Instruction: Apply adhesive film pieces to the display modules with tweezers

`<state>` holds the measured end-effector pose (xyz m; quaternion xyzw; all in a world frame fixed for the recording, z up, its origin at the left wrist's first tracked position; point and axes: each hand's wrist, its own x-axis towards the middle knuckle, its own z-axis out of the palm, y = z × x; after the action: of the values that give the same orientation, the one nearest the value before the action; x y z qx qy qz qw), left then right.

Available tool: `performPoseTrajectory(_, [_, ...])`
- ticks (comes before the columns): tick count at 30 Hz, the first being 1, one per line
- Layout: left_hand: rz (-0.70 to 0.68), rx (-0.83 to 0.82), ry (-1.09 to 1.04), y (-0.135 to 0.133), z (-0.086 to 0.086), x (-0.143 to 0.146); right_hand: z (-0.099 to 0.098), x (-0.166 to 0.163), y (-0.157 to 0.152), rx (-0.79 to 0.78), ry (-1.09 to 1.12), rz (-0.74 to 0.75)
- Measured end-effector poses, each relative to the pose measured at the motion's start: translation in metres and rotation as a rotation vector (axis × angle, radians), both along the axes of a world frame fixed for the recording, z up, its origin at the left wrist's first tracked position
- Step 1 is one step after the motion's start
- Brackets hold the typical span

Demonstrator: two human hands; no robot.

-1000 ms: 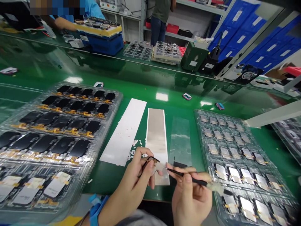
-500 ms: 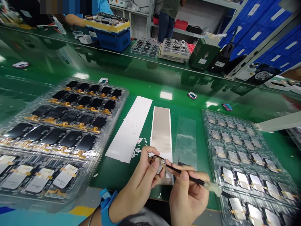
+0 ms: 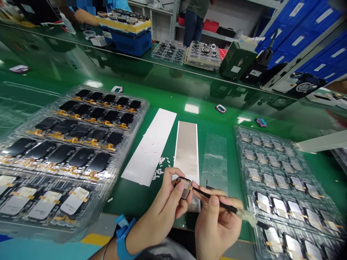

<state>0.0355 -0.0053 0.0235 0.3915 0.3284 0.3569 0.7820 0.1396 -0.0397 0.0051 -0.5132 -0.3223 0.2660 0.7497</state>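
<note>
My left hand [image 3: 164,209], with a blue band at the wrist, pinches a small watch display module [image 3: 186,192] between thumb and fingers. Its grey back with a black rim is turned up towards me, and the fingers cover part of it. Closed round slim black tweezers [image 3: 228,207] is my right hand [image 3: 218,227]. Pale tape is wrapped about the rear of the tweezers. Their tip points at the module's right edge, where a bit of amber shows; whether it grips anything there is too small to tell.
At left lies a clear tray [image 3: 145,112] of black display modules; another clear tray [image 3: 245,187] of silvery-backed pieces is at right. Between them are a white strip [image 3: 151,148], a grey-brown adhesive sheet [image 3: 187,144], a transparent film [image 3: 214,155] and white scraps [image 3: 159,168].
The module has tilted so that more of its grey back faces me. The tweezers' tip stays at its right edge, and both hands have hardly moved.
</note>
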Motion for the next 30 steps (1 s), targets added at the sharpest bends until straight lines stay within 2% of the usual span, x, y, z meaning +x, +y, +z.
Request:
performPoseTrajectory(15, [0.009,0.054,0.033,-0.001,-0.001,0.001,0.001,-0.001,0.001,0.011,-0.024,-0.007])
performPoseTrajectory(20, [0.058,0.052,0.017,-0.001,-0.008,0.002,0.001,-0.001,0.000,0.027,-0.028,0.028])
performPoseTrajectory(23, [0.112,0.064,-0.002,-0.002,-0.013,0.005,0.003,-0.002,0.001,0.048,-0.045,-0.013])
performPoseTrajectory(27, [0.172,0.185,0.091,-0.011,-0.010,-0.004,0.001,-0.002,0.001,0.104,-0.082,-0.136])
performPoseTrajectory(30, [0.141,0.419,0.221,-0.024,0.001,-0.035,-0.015,0.009,-0.002,0.095,-0.159,-0.157])
